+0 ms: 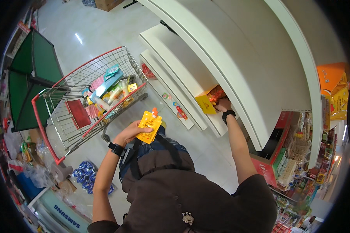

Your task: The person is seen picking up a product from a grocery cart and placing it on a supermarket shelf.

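We look steeply down from our head, close over our arms, towards white metal shelves (206,58) and pale tiled floor (97,27).

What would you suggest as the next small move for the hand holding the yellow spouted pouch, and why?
Probably carry the yellow pouch in the left hand across to the yellow box on the white shelf. The right hand is at that box, which appears to hold similar packets.
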Demonstrator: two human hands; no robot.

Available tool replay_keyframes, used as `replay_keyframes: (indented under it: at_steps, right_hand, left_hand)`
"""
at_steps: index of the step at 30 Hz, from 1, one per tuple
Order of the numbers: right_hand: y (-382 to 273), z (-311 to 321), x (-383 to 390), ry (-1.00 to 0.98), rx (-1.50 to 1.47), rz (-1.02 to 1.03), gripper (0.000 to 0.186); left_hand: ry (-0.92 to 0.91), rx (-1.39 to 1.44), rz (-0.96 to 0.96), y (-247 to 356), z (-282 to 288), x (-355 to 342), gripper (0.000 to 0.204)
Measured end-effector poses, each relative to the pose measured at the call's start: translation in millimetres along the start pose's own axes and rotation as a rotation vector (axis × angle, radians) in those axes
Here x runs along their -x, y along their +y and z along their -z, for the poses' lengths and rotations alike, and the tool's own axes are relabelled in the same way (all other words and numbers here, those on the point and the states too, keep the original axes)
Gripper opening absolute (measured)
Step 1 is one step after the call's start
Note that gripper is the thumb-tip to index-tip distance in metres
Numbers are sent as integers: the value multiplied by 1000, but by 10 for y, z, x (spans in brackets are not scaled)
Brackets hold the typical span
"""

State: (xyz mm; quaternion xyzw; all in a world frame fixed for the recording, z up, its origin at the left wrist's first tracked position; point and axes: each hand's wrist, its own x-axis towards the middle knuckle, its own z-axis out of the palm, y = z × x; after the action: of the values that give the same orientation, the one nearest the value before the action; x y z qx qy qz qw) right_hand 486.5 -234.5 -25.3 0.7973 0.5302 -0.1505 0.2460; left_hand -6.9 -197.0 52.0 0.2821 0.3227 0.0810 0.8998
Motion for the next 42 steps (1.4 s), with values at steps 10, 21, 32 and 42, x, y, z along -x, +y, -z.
replay_keyframes:
  at_steps: [10, 21, 32, 42]
  right_hand:
    - [-60, -144, 38, 263, -148, -242, 35]
    - [-124, 310, 637, 630, -732, -511, 40]
    - [203, -94, 187, 1046, -543, -280, 39]
    - [287, -30, 130, 1159, -464, -248, 31]
  left_hand:
    - [-24, -67, 28, 38, -26, 3, 44]
    - [-40, -97, 79, 52, -38, -50, 44]
    - [-70, -176, 94, 1, -81, -108, 44]
    - [-23, -165, 92, -44, -50, 49, 43]
